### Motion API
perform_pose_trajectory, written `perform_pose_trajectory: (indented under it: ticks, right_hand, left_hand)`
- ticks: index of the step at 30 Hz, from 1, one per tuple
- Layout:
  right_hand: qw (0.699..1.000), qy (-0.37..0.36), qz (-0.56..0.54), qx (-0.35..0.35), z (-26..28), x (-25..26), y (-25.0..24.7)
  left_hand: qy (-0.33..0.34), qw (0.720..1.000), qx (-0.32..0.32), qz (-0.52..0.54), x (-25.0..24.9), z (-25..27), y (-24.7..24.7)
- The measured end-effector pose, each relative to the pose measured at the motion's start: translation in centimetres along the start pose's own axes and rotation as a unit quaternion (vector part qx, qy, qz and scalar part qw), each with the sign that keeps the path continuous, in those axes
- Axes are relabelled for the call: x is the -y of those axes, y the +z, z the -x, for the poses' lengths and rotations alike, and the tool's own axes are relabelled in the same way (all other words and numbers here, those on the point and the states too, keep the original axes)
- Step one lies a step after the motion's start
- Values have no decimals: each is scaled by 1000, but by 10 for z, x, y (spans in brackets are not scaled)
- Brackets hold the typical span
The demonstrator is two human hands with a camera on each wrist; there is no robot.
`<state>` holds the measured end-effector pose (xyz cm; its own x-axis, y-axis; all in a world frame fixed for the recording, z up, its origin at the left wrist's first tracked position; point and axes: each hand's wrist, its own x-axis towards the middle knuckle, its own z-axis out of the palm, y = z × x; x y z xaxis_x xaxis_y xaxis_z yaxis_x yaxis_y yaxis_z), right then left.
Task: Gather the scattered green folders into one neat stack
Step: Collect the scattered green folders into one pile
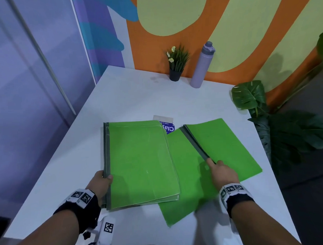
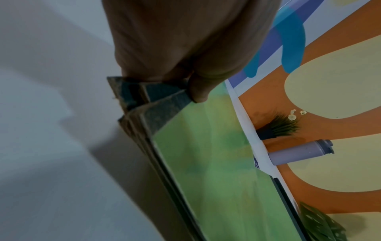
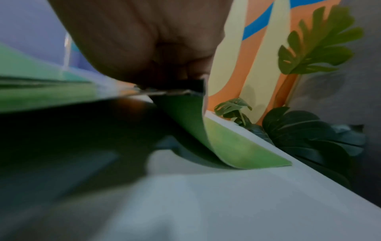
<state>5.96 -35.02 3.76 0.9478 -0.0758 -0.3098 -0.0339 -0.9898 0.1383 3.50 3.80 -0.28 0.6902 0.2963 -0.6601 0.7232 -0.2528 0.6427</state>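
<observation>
A stack of green folders (image 1: 142, 160) with grey spines lies in the middle of the white table (image 1: 133, 97). My left hand (image 1: 105, 178) grips the stack's spine at the near left corner, thumb on top; the left wrist view shows the thumb (image 2: 196, 91) pressed on the top folder (image 2: 216, 163). To the right, another green folder (image 1: 223, 145) lies spread open, tilted. My right hand (image 1: 214, 163) pinches the near end of its grey spine (image 1: 195, 145). In the right wrist view one flap (image 3: 237, 146) curves down to the table. Its left flap reaches under the stack.
A blue and white card (image 1: 166, 125) pokes out behind the stack. A small potted plant (image 1: 176, 65) and a purple bottle (image 1: 202, 66) stand at the far edge by the painted wall. Large green leaves (image 1: 249, 97) crowd the table's right edge.
</observation>
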Motion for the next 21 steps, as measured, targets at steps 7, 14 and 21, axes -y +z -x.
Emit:
perform_pose_trajectory:
  ticks: [7, 14, 21]
  right_hand:
    - [933, 77, -99, -338, -16, -13, -65]
    - [820, 49, -72, -565, -15, 15, -119]
    - [781, -28, -96, -617, -15, 37, -130]
  left_hand:
    - [-19, 999, 8, 36, 6, -15, 2]
    - [-30, 997, 75, 7, -6, 0, 13]
    - [-59, 996, 39, 52, -6, -1, -1]
